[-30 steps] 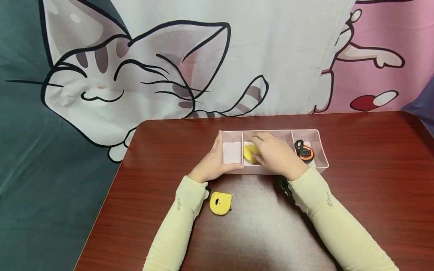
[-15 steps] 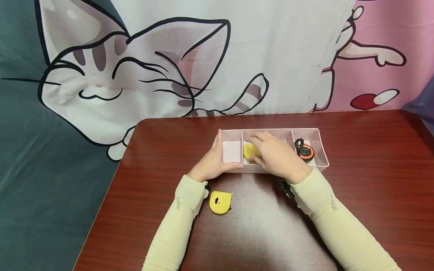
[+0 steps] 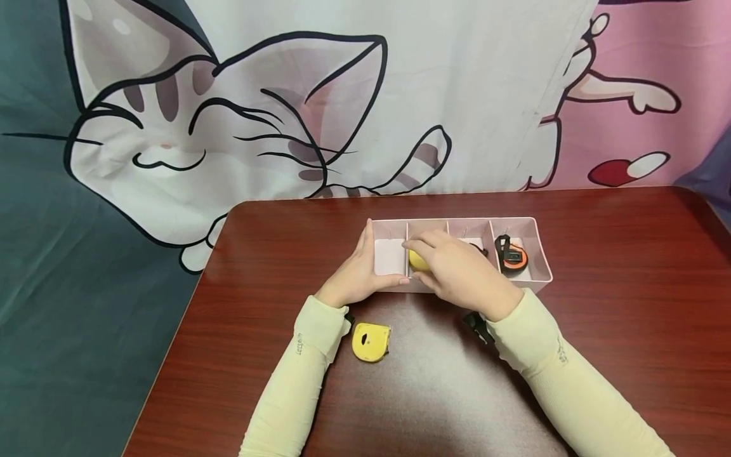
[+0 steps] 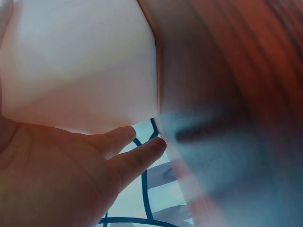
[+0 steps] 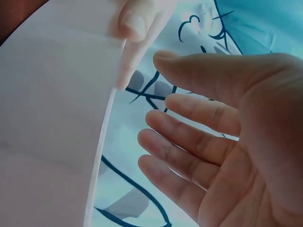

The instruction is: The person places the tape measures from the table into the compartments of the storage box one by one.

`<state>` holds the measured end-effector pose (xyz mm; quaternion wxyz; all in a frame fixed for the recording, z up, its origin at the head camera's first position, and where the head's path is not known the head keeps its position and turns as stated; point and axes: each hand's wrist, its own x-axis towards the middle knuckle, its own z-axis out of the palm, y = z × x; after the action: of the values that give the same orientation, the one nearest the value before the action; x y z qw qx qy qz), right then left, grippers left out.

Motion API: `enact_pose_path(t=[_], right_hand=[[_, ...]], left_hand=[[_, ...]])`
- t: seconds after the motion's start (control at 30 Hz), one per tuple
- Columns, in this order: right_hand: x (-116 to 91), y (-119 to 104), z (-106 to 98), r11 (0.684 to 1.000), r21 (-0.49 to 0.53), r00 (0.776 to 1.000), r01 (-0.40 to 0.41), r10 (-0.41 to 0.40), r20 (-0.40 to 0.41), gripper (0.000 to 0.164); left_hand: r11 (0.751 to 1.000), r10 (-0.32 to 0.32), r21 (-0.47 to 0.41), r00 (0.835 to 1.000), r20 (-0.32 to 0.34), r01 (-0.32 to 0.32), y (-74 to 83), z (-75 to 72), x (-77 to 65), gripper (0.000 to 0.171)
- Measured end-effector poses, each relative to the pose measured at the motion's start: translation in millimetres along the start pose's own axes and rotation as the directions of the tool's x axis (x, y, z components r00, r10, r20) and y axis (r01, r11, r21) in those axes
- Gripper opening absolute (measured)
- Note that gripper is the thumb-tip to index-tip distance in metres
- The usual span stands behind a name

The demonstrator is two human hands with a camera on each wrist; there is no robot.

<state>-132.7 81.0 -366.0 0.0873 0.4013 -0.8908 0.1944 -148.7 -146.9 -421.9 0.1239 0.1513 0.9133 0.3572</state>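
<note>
A pale pink divided box [image 3: 390, 287] stands on the table. My left hand [image 3: 355, 273] rests against its left end, fingers straight along the end wall and thumb along the front wall; the left wrist view shows the left fingers [image 4: 137, 161] extended beside the box wall [image 4: 80, 56]. Over the box is my right hand [image 3: 459, 273], fingers loosely bent. It has nothing in it in the right wrist view, where the right palm [image 5: 236, 189] shows. A yellow tape measure [image 3: 417, 261] lies in the second compartment from the left, partly hidden by the right hand.
Another yellow tape measure [image 3: 371, 343] lies on the brown table [image 3: 457, 406] in front of the box. The rightmost compartment holds a black and orange tape measure [image 3: 512, 255]. A dark item [image 3: 481, 249] shows partly behind the right hand. A cartoon-printed curtain [image 3: 485, 95] hangs behind.
My right hand has shifted slightly left and toward me, away from its hold at the yellow tape measure in the box. More of the third compartment shows. The left hand stays put.
</note>
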Motion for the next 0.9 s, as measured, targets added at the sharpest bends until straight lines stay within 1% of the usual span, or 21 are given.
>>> enact_pose_path(t=[0.2,0.33,0.43,0.67,0.8,0.9], right_hand=[[-1,-6,1,0.999,-0.021,0.999,0.042,-0.043,-0.016,0.047],[0,-10,3,0.996,0.001,0.996,0.086,-0.086,-0.033,0.044],[1,-13,4,0.995,0.015,0.994,0.102,-0.101,-0.039,0.041],[0,-19,7,0.993,0.023,0.993,0.118,-0.118,-0.014,0.043],[0,-23,8,0.992,0.019,0.993,0.121,-0.121,0.003,0.042],[0,-26,8,0.991,0.011,0.991,0.131,-0.131,0.010,0.042]], left_hand=[[1.000,0.002,0.008,1.000,0.000,-0.002,0.3,0.7,0.7,0.134],[1.000,0.009,0.013,1.000,-0.012,-0.009,0.4,0.4,0.4,0.135],[1.000,0.008,0.015,1.000,-0.011,-0.008,0.2,0.2,-0.2,0.135],[1.000,0.009,-0.006,1.000,-0.004,-0.009,-0.2,0.6,0.5,0.137],[1.000,0.021,-0.010,1.000,-0.007,-0.021,-1.4,0.1,0.9,0.135],[1.000,0.018,-0.005,1.000,-0.003,-0.018,-2.0,-0.4,0.3,0.133]])
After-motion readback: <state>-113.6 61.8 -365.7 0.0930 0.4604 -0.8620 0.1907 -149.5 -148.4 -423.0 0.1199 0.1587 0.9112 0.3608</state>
